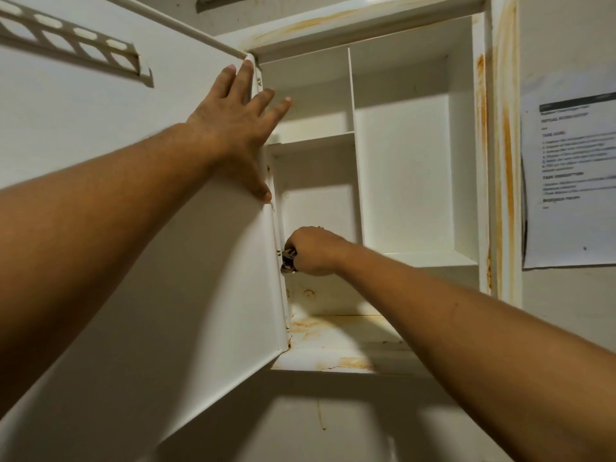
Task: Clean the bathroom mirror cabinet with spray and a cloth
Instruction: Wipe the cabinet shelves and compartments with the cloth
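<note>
The white mirror cabinet hangs open above me, its shelves bare. Its door is swung out to the left, inner side toward me. My left hand lies flat with spread fingers against the door's hinge edge near the top. My right hand reaches into the lower left compartment and grips a small crumpled cloth, pressed against the hinge side. Only a bit of the cloth shows past my fingers. No spray bottle is in view.
Rust-coloured stains streak the cabinet's bottom shelf, front lip and right frame. A printed paper sheet is stuck on the wall to the right. A slotted plastic rack is fixed to the door's upper left.
</note>
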Available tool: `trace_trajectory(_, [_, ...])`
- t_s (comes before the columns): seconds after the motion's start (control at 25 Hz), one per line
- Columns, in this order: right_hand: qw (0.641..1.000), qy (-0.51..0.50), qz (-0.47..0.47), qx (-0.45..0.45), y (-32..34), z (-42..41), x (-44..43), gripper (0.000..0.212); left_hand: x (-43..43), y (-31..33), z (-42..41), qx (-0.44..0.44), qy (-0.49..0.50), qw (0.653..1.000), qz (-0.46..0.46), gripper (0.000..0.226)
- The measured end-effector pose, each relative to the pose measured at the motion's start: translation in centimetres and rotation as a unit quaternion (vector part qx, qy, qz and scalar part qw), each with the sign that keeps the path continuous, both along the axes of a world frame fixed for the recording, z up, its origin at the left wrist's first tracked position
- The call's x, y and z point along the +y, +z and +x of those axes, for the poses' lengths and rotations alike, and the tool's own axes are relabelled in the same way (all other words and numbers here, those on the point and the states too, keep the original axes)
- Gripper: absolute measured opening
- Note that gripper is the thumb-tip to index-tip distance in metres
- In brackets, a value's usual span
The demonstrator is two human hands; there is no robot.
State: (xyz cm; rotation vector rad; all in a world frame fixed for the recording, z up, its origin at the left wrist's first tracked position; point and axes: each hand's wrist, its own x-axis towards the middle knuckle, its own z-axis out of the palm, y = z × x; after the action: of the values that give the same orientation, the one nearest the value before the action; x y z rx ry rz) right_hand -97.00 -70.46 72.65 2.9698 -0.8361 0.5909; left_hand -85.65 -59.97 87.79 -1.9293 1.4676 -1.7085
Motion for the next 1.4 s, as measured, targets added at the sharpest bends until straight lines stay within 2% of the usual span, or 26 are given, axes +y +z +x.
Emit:
trace_trajectory(0.12, [0.997, 0.056, 0.006, 0.057, 0.9, -3.2, 0.2, 0.027, 0.0, -0.1, 0.1, 0.009, -0.001, 1.000, 0.006, 0.155])
trace_trajectory(0.24, [0.990, 0.017, -0.096, 0.102, 1.0, -3.0, 0.0, 0.021, -0.1, 0.1, 0.2, 0.004, 0.011, 1.000, 0.003, 0.155])
trace_trajectory(0.32, [0.989, -0.023, -0.129, 0.071, 0.3, -0.8, -0.3, 0.014, 0.0, 0.1, -0.1, 0.009, 0.011, 1.000, 0.005, 0.154])
trace_trajectory(0.44, [0.994, -0.018, -0.103, 0.018, -0.1, 0.6, -1.0, 0.014, -0.1, 0.0, 0.0, 0.007, 0.016, 1.000, 0.000, 0.154])
trace_trajectory(0.52, [0.984, -0.032, -0.154, 0.080, 0.4, -0.7, -0.8, 0.013, 0.0, -0.1, -0.1, 0.007, 0.014, 1.000, 0.001, 0.153])
trace_trajectory(0.6, [0.947, -0.089, -0.227, 0.211, 1.5, -2.1, 0.2, 0.009, -0.1, 0.1, -0.1, 0.005, 0.007, 1.000, -0.004, 0.153])
trace_trajectory(0.68, [0.919, -0.131, -0.230, 0.292, 2.5, -2.7, 1.1, 0.017, 0.1, 0.0, 0.0, 0.012, -0.001, 1.000, -0.001, 0.154])
trace_trajectory(0.72, [0.915, -0.142, -0.225, 0.302, 3.0, -2.6, 1.1, 0.016, 0.0, 0.0, 0.2, 0.009, 0.000, 1.000, -0.005, 0.154])
trace_trajectory(0.8, [0.924, -0.162, -0.225, 0.265, 3.2, -1.9, 0.7, 0.007, -0.3, -0.1, 0.3, 0.003, 0.006, 1.000, -0.009, 0.154])
trace_trajectory(0.88, [0.935, -0.195, -0.226, 0.193, 2.0, -1.1, 0.6, 0.015, -0.5, -0.2, 0.4, 0.000, 0.004, 1.000, -0.008, 0.154])
trace_trajectory(0.96, [0.936, -0.217, -0.227, 0.158, 1.5, -1.0, 0.8, 0.020, -0.3, -0.1, 0.4, 0.001, -0.002, 1.000, -0.016, 0.155])
trace_trajectory(1.04, [0.941, -0.204, -0.213, 0.168, 1.9, -2.0, 1.7, 0.019, 0.0, -0.2, 0.2, 0.002, -0.010, 1.000, -0.009, 0.156])
trace_trajectory(1.2, [0.923, -0.196, -0.231, 0.238, 2.3, -2.7, 3.2, 0.011, -0.3, -0.3, 0.6, -0.004, -0.014, 1.000, -0.011, 0.157])
trace_trajectory(1.4, [0.927, -0.260, -0.214, 0.167, 1.7, -1.0, 1.9, 0.020, -0.2, -0.3, 0.4, 0.000, -0.019, 1.000, -0.011, 0.156])
